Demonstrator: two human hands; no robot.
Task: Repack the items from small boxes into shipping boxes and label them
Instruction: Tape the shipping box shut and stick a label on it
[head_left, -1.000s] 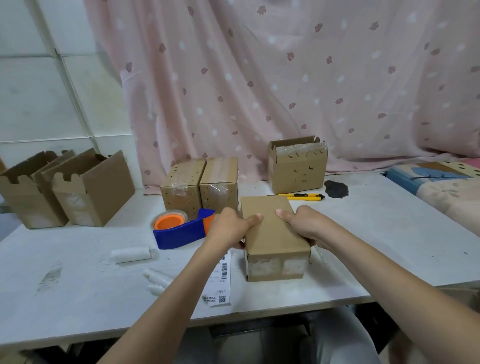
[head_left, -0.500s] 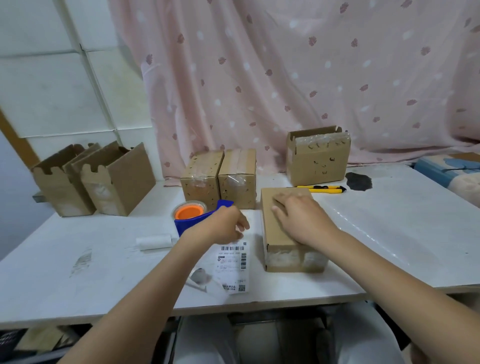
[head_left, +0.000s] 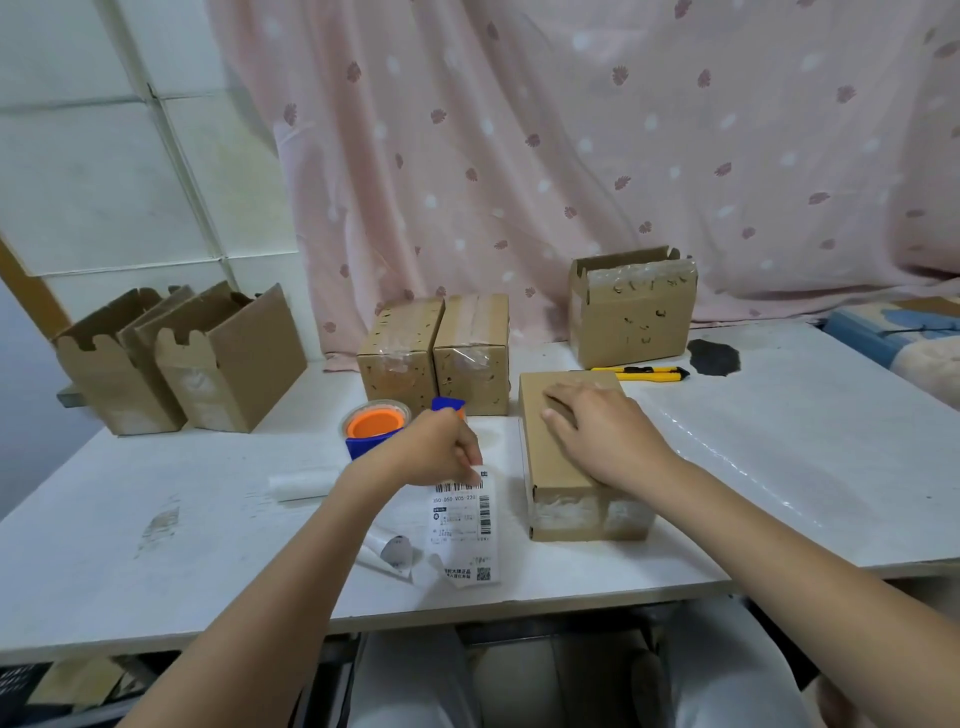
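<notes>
Already the left hand (head_left: 434, 449) pinches the top edge of the shipping label (head_left: 464, 525), which lies near the front edge of the worktop (head_left: 779, 467), while the right hand (head_left: 597, 434) rests flat, fingers straight, on the closed shipping box (head_left: 545, 457) just beside it. That box looks taped shut but bears no label yet, so sticking the label on seems the step in hand. Farther back stand two taped boxes (head_left: 434, 353), one open box (head_left: 631, 312) by the yellow knife (head_left: 639, 373), the tape dispenser (head_left: 376, 428) and empty cartons (head_left: 182, 358) at the left, suggesting more packing remains.
</notes>
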